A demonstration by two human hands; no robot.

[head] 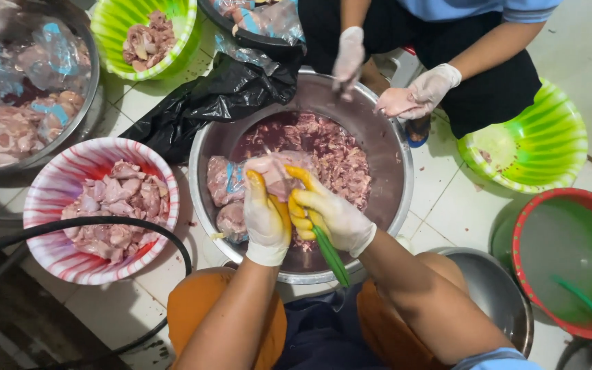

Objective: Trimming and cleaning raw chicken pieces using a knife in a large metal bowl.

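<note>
Over the steel basin (pixel 378 147): both hands meet above its near side, pressed close together on one pale piece of meat (pixel 277 170).
Left hand (pixel 265 218): in a white glove with yellowed fingertips, closed on the near side of the piece.
Right hand (pixel 329 214): same kind of glove, clamped on a green-handled tool (pixel 330 255), likely a knife; its blade is hidden behind the meat and fingers.
Risk, cut: the fingers of the left hand sit right beside where the blade should be; wet gloves and slick meat could let it slide into them.
Risk, drop: a loose grip would let the piece fall into the dark red liquid and splash.
Risk, crowding: a co-worker's gloved hands (pixel 405 92) work over the far rim, holding a small pale piece; the two pairs are apart but share one basin.
Basin: chopped pink meat in reddish liquid, plus a few whole pieces in clear bags at the left.
Striped bowl (pixel 49 185): red and white, left of the basin, heaped with pale cut meat; a black hose (pixel 138 225) arcs over its near edge.
Green bowl, far left (pixel 114 27): a small pile of meat scraps.
Big steel pan (pixel 90 103): bagged meat, far left.
Green bowl, right (pixel 549 147): almost bare, a few specks.
Red tub (pixel 525 219): cloudy water with a green hose (pixel 587 305) leading in.
Black bag (pixel 220 96): crumpled on the tiles beside the basin.
</note>
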